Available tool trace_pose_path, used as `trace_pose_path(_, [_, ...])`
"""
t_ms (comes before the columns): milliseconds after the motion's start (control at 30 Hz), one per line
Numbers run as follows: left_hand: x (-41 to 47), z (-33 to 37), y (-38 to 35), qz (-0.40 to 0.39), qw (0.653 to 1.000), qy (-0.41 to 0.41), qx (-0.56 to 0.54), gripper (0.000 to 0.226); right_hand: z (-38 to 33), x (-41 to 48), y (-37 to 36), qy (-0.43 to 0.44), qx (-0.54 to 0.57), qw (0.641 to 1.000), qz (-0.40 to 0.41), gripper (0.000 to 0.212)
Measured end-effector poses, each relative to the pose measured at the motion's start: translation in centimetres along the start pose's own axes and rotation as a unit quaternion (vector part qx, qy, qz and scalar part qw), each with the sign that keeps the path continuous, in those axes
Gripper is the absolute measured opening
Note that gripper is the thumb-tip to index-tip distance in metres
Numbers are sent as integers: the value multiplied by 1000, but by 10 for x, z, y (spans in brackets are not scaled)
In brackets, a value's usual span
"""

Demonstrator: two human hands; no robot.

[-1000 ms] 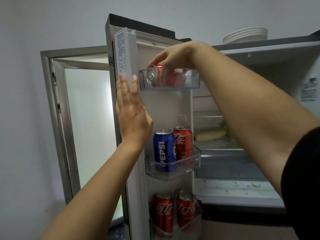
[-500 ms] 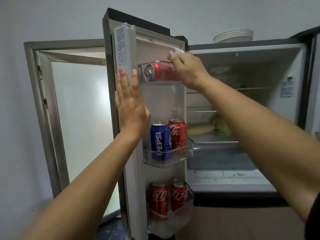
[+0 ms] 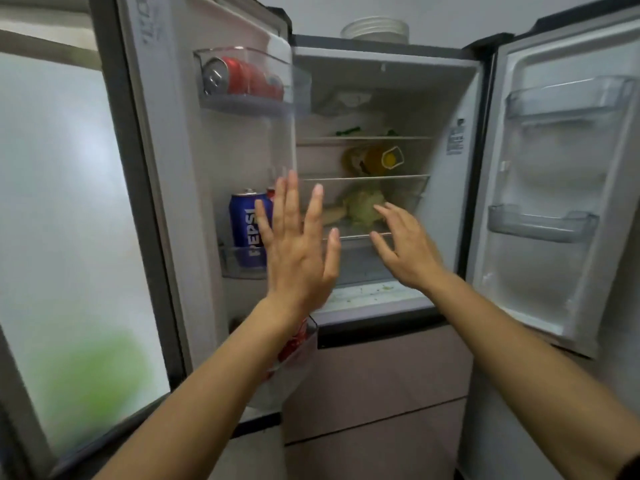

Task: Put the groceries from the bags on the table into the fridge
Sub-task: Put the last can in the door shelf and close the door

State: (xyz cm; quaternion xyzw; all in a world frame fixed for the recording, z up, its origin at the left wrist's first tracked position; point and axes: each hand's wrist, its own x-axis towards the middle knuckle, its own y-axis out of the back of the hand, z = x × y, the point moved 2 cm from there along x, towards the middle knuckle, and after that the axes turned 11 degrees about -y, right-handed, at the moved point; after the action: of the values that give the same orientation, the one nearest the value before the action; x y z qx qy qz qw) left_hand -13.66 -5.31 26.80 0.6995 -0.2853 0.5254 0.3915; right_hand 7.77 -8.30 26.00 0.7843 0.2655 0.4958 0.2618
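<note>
- Top bin (image 3: pixel 249 102) of the fridge's left door (image 3: pixel 180 174): a red can (image 3: pixel 244 77) lies on its side with its silver end toward the camera. The red stretch looks long enough for two cans end to end, but blur prevents a sure count.
- Middle bin (image 3: pixel 239 270) of the same door: one blue Pepsi can (image 3: pixel 246 226) stands upright. Just beside it is a sliver of a second red can (image 3: pixel 270 195), mostly hidden by the left hand.
- Bottom bin (image 3: pixel 298 363): red can print (image 3: pixel 294 341) shows past the left forearm. How many cans there are cannot be told.
- Left hand (image 3: pixel 298 258): raised flat before the middle bin, all five fingers straight and spread apart, holding nothing. Whether it touches the door cannot be told.
- Right hand (image 3: pixel 407 252): held in front of the open compartment, fingers loosely bent and apart, holding nothing.
- Inside the fridge, three shelf edges (image 3: pixel 363 137) show, one above another.
- On these levels lie one crumpled white bag (image 3: pixel 343 100) at the top, one yellow-capped bottle (image 3: pixel 377 159) on its side below that, and one pale green leafy vegetable (image 3: pixel 363 209) lower still.
- Right door (image 3: pixel 554 289): swung open, carrying two clear bins (image 3: pixel 568 98).
- One stack of white plates (image 3: pixel 375 29) sits on top of the fridge.
- One frosted glass panel (image 3: pixel 69 202) stands to the left of the left door.
</note>
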Motion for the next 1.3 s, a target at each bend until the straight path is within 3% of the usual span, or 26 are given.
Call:
trace_pose_path(233, [-58, 24, -115, -214, 977, 2, 3, 65, 104, -4, -46, -85, -36, 994, -50, 60])
trace_pose_path(533, [-58, 0, -286, -397, 913, 54, 75, 67, 226, 74, -127, -75, -18, 989, -126, 72])
trace_pose_path(700, [-32, -30, -343, -416, 897, 104, 105, 66, 261, 144, -153, -29, -37, 987, -151, 76])
trace_pose_path(1033, [-27, -117, -427, -459, 858, 210, 91, 58, 252, 227, -239, 12, -70, 982, -175, 85])
trace_pose_path(1133, [-43, -127, -443, -447, 864, 205, 106, 59, 256, 230, -264, 1, -129, 976, -177, 94])
trace_pose_path(1300, [-55, -130, -453, -406, 885, 188, 132, 69, 255, 223, -284, -1, -166, 979, -115, 100])
